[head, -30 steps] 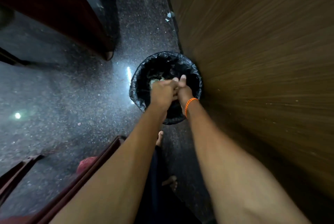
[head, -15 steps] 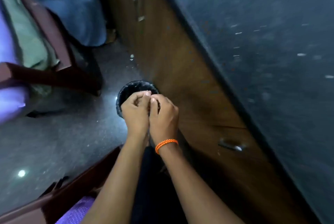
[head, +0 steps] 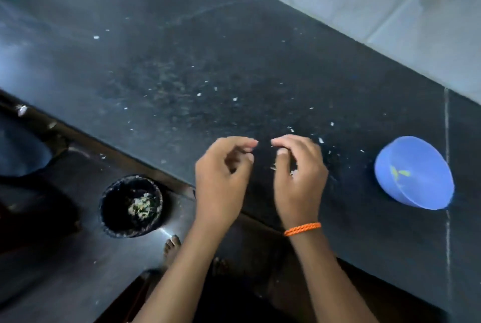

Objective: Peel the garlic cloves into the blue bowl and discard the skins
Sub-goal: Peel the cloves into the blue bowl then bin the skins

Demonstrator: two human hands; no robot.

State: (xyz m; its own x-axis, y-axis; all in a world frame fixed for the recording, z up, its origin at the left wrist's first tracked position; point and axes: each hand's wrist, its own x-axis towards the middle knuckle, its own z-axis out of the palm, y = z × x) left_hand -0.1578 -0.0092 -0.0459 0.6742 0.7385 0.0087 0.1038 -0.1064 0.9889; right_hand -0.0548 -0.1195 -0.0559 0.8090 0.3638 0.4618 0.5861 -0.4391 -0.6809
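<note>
The round blue plastic bowl (head: 413,173) sits tilted on the dark speckled stone counter (head: 182,75) at about three o'clock from the hands, well apart from them, with a couple of small yellowish-green bits inside; whether those are peeled cloves I cannot tell. Both hands hover over the counter's front edge, fingertips nearly meeting. The left hand (head: 221,174) has its fingers loosely curled and appears to hold nothing. The right hand (head: 299,174), with a braided orange wristband (head: 302,229) on its wrist, is curled the same way, and pale flecks show under its fingers, though whether it pinches anything is too blurred to tell. Small white scraps of garlic skin (head: 321,140) are scattered on the counter around twelve to two o'clock of the hands. Down on the floor at eight o'clock stands a round bin lined with a black bag (head: 131,205), pale skins heaped inside it.
</note>
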